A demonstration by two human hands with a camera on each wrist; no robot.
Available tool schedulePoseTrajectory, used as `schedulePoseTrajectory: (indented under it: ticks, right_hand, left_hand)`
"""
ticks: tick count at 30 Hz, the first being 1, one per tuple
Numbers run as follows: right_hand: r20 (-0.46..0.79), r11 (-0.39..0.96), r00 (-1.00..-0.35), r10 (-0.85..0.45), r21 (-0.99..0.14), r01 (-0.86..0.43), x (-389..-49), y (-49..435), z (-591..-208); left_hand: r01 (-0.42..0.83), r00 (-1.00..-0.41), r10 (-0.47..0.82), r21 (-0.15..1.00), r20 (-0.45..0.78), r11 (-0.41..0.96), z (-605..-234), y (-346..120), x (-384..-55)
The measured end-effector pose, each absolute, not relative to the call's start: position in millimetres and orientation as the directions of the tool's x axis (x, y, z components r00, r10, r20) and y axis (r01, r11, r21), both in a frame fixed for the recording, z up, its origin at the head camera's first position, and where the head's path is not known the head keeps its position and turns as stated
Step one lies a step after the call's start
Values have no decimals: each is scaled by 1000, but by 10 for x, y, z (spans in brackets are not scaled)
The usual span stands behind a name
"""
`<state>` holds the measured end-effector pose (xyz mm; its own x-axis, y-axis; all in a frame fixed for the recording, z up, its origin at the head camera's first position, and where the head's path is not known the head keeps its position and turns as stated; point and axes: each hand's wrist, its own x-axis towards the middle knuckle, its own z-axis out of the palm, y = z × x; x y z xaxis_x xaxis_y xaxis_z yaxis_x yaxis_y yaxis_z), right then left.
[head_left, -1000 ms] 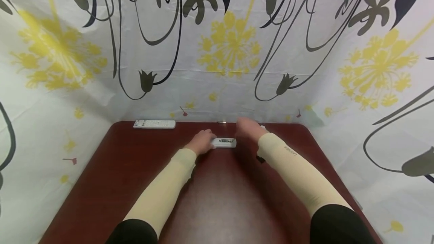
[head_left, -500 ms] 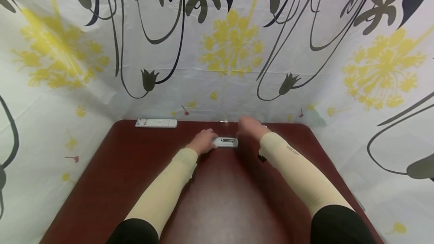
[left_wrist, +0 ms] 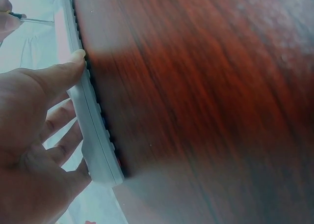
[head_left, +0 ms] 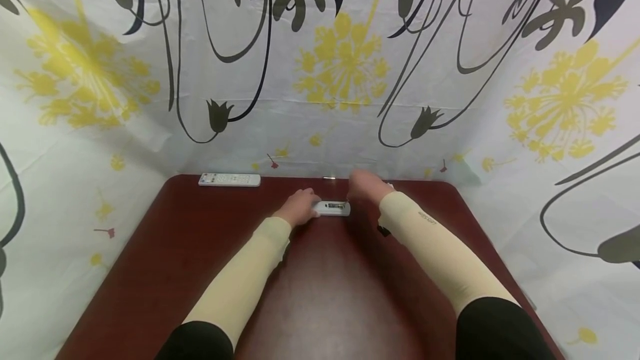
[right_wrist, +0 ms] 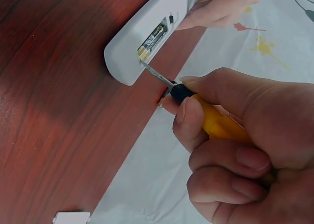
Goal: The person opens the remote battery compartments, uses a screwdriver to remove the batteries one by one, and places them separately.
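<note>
A white remote control (right_wrist: 122, 52) lies with its buttons down on the table, its battery compartment uncovered and a battery (right_wrist: 154, 36) visible inside. My left hand (head_left: 299, 207) grips the remote's left end, the thumb on one long edge and fingers on the other, as the left wrist view shows. In my right hand (head_left: 367, 186) is a screwdriver with a yellow and black handle (right_wrist: 225, 126), held between thumb and curled fingers. Its metal tip reaches the near end of the battery compartment; whether it touches the battery or the contact is too small to tell.
A second white remote (head_left: 229, 180) lies buttons up at the table's back left. A small white cover (right_wrist: 72, 217) sits near the back edge, right of my right hand. One small shiny object (head_left: 328, 178) lies at the back edge. Patterned cloth (head_left: 320, 143) hangs behind the dark red table (head_left: 320, 293).
The view shifts slightly. Both hands, the remote and the screwdriver stay in almost the same place; my right hand moves only a little.
</note>
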<state>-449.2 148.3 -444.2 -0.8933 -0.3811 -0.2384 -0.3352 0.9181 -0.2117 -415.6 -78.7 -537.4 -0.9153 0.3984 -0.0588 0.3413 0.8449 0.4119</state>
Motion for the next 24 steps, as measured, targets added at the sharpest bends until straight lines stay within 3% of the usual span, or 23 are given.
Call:
schedulePoseTrajectory:
  ticks: [10, 24]
  right_hand:
    - [-229, 904, -879, -419, -192, -381, -4474, 1461, -4451]
    - [-209, 820, -870, -446, -485, -304, -4508, 1843, -4710]
  left_hand:
    - [353, -912, 407, 415, -45, 838, -5373, -778, -4166]
    - [374, -905, 423, 391, -43, 841, -5348, -785, -4138]
